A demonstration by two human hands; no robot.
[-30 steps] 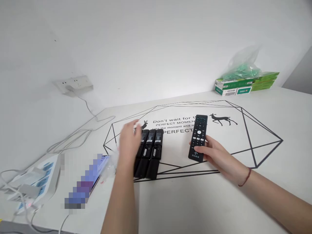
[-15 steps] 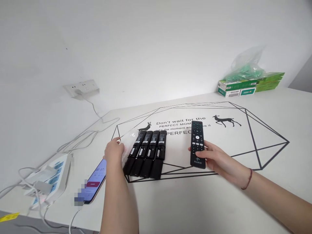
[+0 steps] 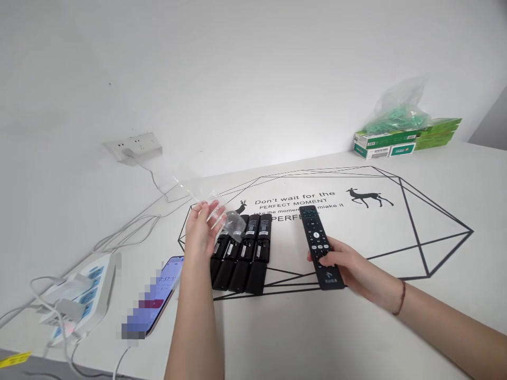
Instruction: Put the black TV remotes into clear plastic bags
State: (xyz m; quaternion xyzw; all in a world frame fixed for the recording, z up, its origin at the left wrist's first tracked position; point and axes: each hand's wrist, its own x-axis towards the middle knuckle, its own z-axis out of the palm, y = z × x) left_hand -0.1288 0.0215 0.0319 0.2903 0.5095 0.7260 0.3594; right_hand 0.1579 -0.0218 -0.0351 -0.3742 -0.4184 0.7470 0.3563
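The white table [image 3: 285, 338] runs out of view at its near right corner. The left forearm [image 3: 198, 322] and a clear plastic bag [image 3: 234, 226] partly cover the row of opened black remotes [image 3: 248, 251], and the phone [image 3: 158, 295], toward the near left corner, is partly pixelated. A remote control [image 3: 320, 245] is over the table's middle, in the right hand [image 3: 348, 261] and well apart from the left hand [image 3: 201, 229]. The right hand grips its lower end, thumb on the buttons. The left hand, fingers half curled, seems to pinch the bag, whose outline is faint.
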